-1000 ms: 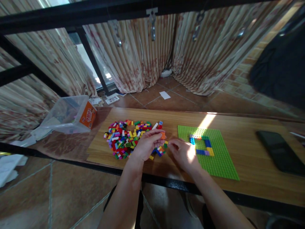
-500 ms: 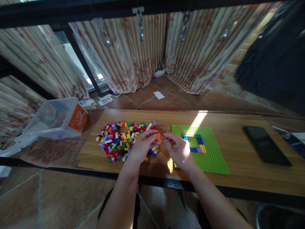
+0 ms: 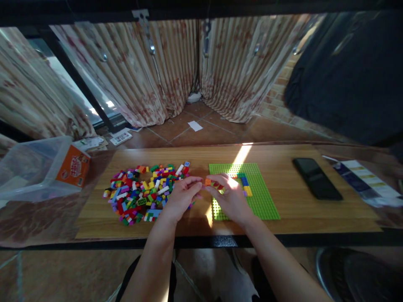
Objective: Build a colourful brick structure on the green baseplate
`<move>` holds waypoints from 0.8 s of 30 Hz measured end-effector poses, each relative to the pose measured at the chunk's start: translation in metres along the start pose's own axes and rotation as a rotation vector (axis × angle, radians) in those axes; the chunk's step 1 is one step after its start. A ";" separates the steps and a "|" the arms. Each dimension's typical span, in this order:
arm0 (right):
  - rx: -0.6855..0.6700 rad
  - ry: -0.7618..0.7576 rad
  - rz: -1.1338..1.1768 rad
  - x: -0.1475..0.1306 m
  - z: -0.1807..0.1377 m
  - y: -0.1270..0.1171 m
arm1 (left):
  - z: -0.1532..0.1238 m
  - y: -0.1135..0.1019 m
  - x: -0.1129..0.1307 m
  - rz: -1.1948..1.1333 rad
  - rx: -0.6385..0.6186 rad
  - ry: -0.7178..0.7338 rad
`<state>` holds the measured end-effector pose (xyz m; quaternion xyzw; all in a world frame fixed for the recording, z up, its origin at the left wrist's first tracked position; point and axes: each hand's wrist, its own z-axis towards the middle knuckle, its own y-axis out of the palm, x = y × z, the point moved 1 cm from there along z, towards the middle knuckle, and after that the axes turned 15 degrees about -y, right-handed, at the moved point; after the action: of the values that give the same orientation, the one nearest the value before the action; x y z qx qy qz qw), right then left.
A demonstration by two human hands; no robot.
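Note:
An orange toy brick sits at the fingertips of my right hand, which is closed in a pinch on it over the left part of the green baseplate. Just left of it, my left hand also has its fingers pinched together; a bit of red shows at its fingertips, too small to name. The hands nearly meet. On the baseplate stands an outline of blue, yellow and other coloured bricks, partly hidden behind my right hand. A pile of loose mixed bricks lies beyond and left of my left hand.
A black phone lies on the wooden table right of the baseplate, with a printed packet farther right. At the far left stands a clear plastic box with an orange label. The table's dark front edge runs below my forearms.
The orange brick has passed from my left fingertips to my right ones. The view has turned to the right, so the table and its things appear farther left.

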<state>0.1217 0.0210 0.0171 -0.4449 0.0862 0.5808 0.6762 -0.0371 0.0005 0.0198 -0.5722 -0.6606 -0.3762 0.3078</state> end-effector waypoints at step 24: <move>-0.083 0.194 -0.332 0.063 -0.030 -0.085 | 0.011 0.042 -0.020 0.177 -0.023 0.030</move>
<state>0.2269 0.0502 0.0021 -0.5344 0.0526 0.4189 0.7322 0.0074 0.0022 0.0037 -0.6263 -0.5982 -0.3636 0.3430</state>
